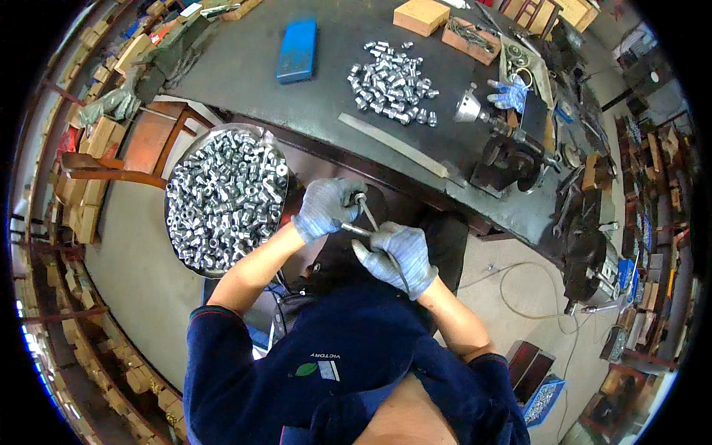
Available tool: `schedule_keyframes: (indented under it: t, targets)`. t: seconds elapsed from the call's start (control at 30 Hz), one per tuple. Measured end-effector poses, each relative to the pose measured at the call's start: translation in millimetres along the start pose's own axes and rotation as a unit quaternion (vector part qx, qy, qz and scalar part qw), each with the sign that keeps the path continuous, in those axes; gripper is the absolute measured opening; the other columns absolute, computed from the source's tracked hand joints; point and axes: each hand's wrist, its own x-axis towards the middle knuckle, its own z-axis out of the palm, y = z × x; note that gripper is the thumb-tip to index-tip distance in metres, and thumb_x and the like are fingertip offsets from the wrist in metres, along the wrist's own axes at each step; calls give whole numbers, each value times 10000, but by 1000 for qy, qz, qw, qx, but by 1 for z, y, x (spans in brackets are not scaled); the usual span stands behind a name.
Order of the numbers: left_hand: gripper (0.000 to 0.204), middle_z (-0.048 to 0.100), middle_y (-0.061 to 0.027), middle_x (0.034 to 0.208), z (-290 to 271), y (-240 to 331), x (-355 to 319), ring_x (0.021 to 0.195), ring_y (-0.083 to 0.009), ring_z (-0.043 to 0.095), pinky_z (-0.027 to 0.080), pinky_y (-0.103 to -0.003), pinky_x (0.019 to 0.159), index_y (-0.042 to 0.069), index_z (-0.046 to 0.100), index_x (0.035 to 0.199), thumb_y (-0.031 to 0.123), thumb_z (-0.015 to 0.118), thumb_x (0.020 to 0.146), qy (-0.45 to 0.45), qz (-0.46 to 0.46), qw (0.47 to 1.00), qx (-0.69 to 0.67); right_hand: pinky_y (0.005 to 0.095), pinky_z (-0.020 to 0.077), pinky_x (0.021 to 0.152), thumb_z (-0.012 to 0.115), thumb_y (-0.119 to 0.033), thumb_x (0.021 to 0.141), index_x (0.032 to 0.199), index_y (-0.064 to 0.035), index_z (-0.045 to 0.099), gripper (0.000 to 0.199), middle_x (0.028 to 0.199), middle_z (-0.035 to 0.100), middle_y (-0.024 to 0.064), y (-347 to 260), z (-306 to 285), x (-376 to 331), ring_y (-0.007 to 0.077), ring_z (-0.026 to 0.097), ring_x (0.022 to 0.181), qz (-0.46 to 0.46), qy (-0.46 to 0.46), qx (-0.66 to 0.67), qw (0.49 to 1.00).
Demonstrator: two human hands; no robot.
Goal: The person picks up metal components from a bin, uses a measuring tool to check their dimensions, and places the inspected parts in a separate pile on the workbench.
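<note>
My left hand [326, 206], in a grey work glove, is closed around a small metal part at chest height. My right hand [397, 256], also gloved, grips a thin metal rod-like tool [368, 214] whose tip meets the part in the left hand. Both hands sit just in front of the dark workbench [311, 111]. To my left stands a round metal basin [226, 196] full of several small silver cylindrical fittings. A loose pile of the same silver fittings [391, 81] lies on the bench top.
On the bench lie a blue flat box [298, 49], a long metal strip [393, 144], wooden boxes [421, 15] and a small lathe-like machine [497, 141]. Another person's blue-gloved hand [510, 95] rests near it. Cardboard boxes line the shelves at left.
</note>
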Motion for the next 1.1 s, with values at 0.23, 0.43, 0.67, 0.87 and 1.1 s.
schedule_keyframes:
  t: [0.23,0.43,0.67,0.87,1.1]
  targets:
    - [270,655,-165,811,5,-21,108,754,-334,639,499,-415,691,109,683,923,287,664,721,-30,-27,998,47,346,426,444,762,-225,660,543,-109,545,273,539,505,97,7,-26,-16,271,540,475,46,56,-7,997]
    - [389,695,-114,930,7,-45,210,790,-210,657,503,-323,731,71,674,1065,148,726,686,126,-46,982,-133,337,424,465,761,-156,680,560,-89,536,264,541,510,104,8,-20,-28,273,518,481,79,55,73,993]
    - [433,647,-99,1046,-26,-61,207,695,-141,628,530,-240,640,-69,515,1222,43,655,828,72,-123,893,-426,319,438,488,758,-113,673,586,-91,564,214,564,531,94,11,-19,-35,259,536,503,97,64,101,988]
    - [438,644,-129,1079,-93,-134,95,883,-188,636,519,-323,795,-45,526,1218,118,663,835,-30,-64,982,-173,324,388,449,733,-67,687,520,-92,467,315,518,468,99,11,-16,-40,253,488,453,99,58,61,991]
    - [400,645,-188,1044,-208,-152,-65,998,-333,607,462,-396,873,39,645,1048,352,581,806,-48,-232,959,158,296,353,441,722,-76,705,546,-66,502,272,533,467,107,13,-6,-39,238,470,438,104,35,73,991]
